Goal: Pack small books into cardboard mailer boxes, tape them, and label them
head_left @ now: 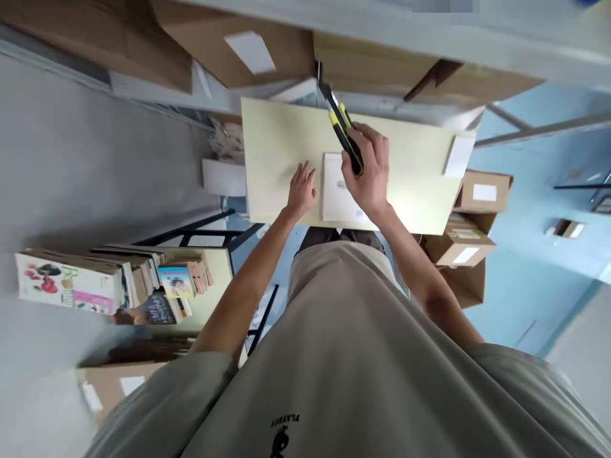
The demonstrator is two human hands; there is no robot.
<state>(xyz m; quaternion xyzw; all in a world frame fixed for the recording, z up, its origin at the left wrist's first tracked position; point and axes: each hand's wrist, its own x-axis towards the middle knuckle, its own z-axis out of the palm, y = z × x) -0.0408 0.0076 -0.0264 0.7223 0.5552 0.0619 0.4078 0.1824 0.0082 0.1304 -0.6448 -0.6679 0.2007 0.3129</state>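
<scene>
My right hand (370, 166) is closed around the black-and-yellow handles of a pair of pliers (341, 124). Their dark jaws point up and away from me, past the far edge of the pale yellow table (277, 140). Below that hand lies a flat white rectangular thing (334, 197) with small grey marks; I cannot tell whether it is a box or a booklet. To its left, my left hand (302, 189) is at the tabletop with its fingers apart, holding nothing. Whether its palm touches the table is unclear.
A white card (459, 156) lies at the table's right end. Cardboard boxes (482, 191) are stacked beyond it, and more boxes (267, 54) line a shelf along the far side. Books (71, 280) are piled on another pale table at the left.
</scene>
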